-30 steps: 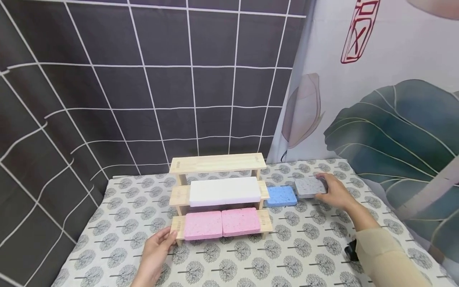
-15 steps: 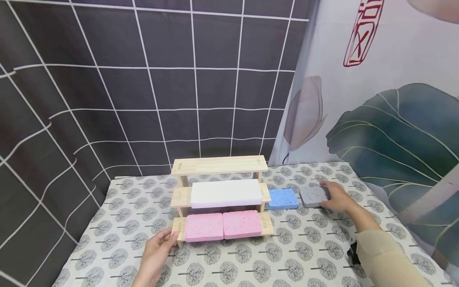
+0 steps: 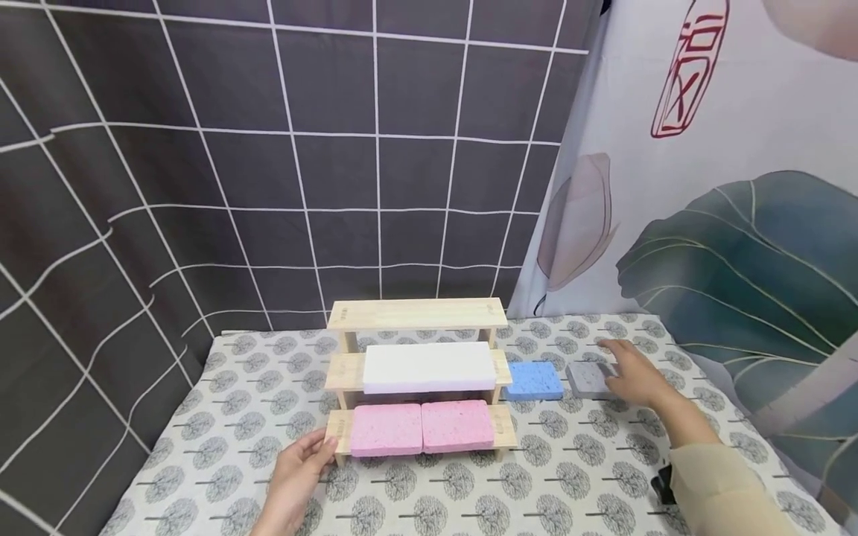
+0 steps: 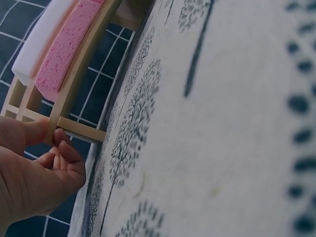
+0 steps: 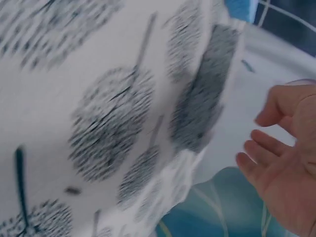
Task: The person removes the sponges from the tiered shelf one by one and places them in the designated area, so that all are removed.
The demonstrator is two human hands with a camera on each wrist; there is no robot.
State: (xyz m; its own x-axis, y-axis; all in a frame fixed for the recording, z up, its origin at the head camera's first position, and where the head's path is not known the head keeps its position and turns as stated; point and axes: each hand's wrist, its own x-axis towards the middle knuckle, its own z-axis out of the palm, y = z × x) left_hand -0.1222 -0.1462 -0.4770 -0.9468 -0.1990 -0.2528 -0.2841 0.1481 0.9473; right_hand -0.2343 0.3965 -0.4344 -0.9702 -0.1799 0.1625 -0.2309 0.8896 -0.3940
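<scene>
A three-tier wooden rack (image 3: 418,314) stands on the cloth-covered table. My left hand (image 3: 297,473) pinches the left end of its lowest tier between thumb and fingers, as the left wrist view (image 4: 44,173) also shows. Two pink sponges, one on the left (image 3: 386,430) and one on the right (image 3: 458,426), lie side by side on that tier. The middle tier bears white blocks (image 3: 429,368); the top one is bare. To the right of the rack, a grey sponge (image 3: 586,380) lies on the cloth. Beside it my right hand (image 3: 637,376) has its fingers spread, apart from the sponge in the right wrist view.
Between the rack and the grey sponge lies a blue sponge (image 3: 534,380). The table wears a tree-print cloth (image 3: 241,476). Behind it hangs a dark gridded curtain (image 3: 335,171), with a leaf-print curtain (image 3: 757,246) on the right.
The right hand has lowered the grey sponge onto the cloth and let go of it. The left hand keeps its hold on the rack. The head view has shifted slightly.
</scene>
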